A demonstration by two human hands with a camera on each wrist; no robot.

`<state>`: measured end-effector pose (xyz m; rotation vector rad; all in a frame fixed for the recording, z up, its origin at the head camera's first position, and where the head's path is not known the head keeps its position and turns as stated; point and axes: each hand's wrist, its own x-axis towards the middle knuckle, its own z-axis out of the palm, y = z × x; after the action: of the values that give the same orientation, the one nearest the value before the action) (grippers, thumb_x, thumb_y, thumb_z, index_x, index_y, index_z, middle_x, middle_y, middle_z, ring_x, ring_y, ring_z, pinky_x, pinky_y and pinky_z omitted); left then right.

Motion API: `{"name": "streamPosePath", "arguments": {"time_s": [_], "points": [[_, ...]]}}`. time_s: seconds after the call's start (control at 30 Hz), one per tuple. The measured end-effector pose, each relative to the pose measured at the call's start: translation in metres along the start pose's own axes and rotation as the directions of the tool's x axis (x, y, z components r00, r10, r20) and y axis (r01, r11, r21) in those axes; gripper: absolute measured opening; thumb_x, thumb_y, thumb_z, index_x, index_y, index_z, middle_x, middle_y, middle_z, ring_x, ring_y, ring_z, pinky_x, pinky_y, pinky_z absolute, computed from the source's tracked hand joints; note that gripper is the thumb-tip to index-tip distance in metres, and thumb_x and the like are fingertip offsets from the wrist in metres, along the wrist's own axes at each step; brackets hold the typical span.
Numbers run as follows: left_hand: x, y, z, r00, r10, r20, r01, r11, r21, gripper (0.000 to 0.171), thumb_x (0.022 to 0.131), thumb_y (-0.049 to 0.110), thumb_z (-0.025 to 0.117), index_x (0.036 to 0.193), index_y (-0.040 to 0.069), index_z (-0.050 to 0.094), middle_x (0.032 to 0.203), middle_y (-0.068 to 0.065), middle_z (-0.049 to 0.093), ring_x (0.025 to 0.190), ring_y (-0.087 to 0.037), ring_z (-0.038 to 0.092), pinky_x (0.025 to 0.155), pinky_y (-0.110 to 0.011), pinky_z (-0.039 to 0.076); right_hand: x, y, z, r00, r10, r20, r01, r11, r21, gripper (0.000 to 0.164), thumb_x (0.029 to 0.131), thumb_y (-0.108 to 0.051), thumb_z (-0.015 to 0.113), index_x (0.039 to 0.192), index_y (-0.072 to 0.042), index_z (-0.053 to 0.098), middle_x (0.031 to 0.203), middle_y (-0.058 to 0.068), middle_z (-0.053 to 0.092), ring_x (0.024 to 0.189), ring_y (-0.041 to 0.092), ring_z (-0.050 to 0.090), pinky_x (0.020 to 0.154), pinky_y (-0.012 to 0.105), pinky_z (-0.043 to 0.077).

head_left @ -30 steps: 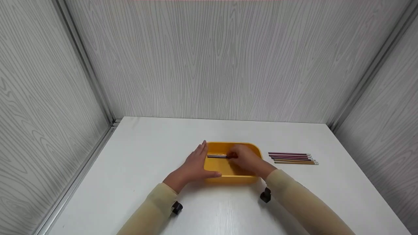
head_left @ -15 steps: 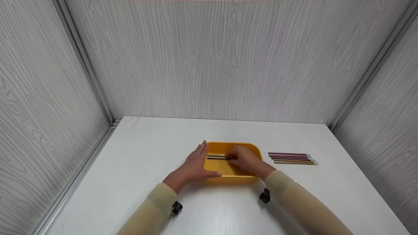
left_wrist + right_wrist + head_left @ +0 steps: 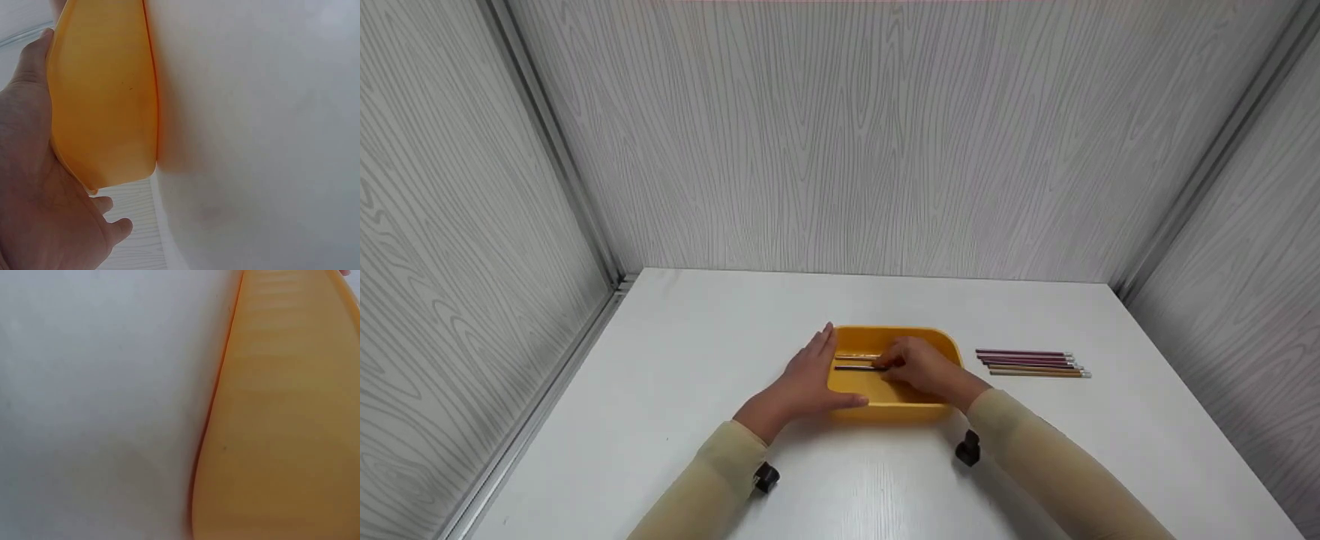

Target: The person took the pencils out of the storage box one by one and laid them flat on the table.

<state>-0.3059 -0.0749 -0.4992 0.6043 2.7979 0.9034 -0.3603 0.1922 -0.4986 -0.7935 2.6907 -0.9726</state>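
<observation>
A yellow plastic tray [image 3: 896, 412] sits on the white table in the head view. My left hand [image 3: 804, 379] lies along its left end, fingers straight against the outside and thumb over the front rim; the left wrist view has the same hand [image 3: 45, 163] against the tray's wall. Inside the tray, my right hand [image 3: 922, 367] pinches a dark pencil [image 3: 856, 368] lying crosswise. A lighter pencil [image 3: 855, 358] rests just behind it. The curled fingers hide the right ends of both. Only the tray's outer wall [image 3: 281, 439] and the table fill most of the right wrist view.
To the tray's right lies a row of several pencils [image 3: 1031, 361], dark red and yellow-brown, with pale ends pointing right. Wood-grain panels [image 3: 840, 135] enclose the white table [image 3: 720, 322] at the back and both sides.
The right hand has drawn the dark pencil slightly toward the front of the tray, widening the gap from the lighter pencil behind. The left hand and tray stay put.
</observation>
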Motion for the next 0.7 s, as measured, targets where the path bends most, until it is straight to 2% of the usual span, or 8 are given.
{"name": "streamPosePath", "arguments": {"time_s": [0.17, 0.43, 0.7], "points": [[0.0007, -0.0009, -0.0003, 1.0, 0.006, 0.005, -0.006, 1.0, 0.0, 0.141, 0.084, 0.08, 0.08, 0.179, 0.01, 0.003, 0.187, -0.004, -0.003, 0.171, -0.031, 0.006, 0.137, -0.052, 0.016, 0.0004, -0.0003, -0.0002, 1.0, 0.0, 0.001, 0.0, 1.0, -0.01, 0.024, 0.1, -0.004, 0.082, 0.123, -0.01, 0.086, 0.11, 0.0, 0.079, 0.097, 0.016, 0.064, 0.094, 0.037, 0.059], [0.0014, -0.0012, 0.0, 1.0, -0.01, 0.015, 0.01, 1.0, 0.008, 0.142, 0.083, 0.083, 0.079, 0.179, 0.011, 0.002, 0.187, -0.003, -0.004, 0.171, -0.031, 0.006, 0.137, -0.053, 0.015, 0.0005, -0.0002, -0.0007, 1.0, -0.002, -0.001, 0.002, 1.0, -0.004, 0.018, 0.099, -0.003, 0.083, 0.114, -0.01, 0.089, 0.103, -0.002, 0.079, 0.091, 0.016, 0.063, 0.087, 0.035, 0.058], [0.0005, 0.0, -0.0001, 1.0, 0.005, 0.01, -0.005, 1.0, 0.01, 0.141, 0.084, 0.08, 0.08, 0.178, 0.009, 0.003, 0.187, -0.005, -0.003, 0.171, -0.032, 0.006, 0.137, -0.053, 0.015, 0.0016, 0.0024, 0.0005, 1.0, 0.001, -0.025, -0.001, 1.0, 0.005, 0.015, 0.097, -0.001, 0.084, 0.108, -0.01, 0.09, 0.105, -0.002, 0.082, 0.097, 0.015, 0.07, 0.094, 0.042, 0.062]]}}
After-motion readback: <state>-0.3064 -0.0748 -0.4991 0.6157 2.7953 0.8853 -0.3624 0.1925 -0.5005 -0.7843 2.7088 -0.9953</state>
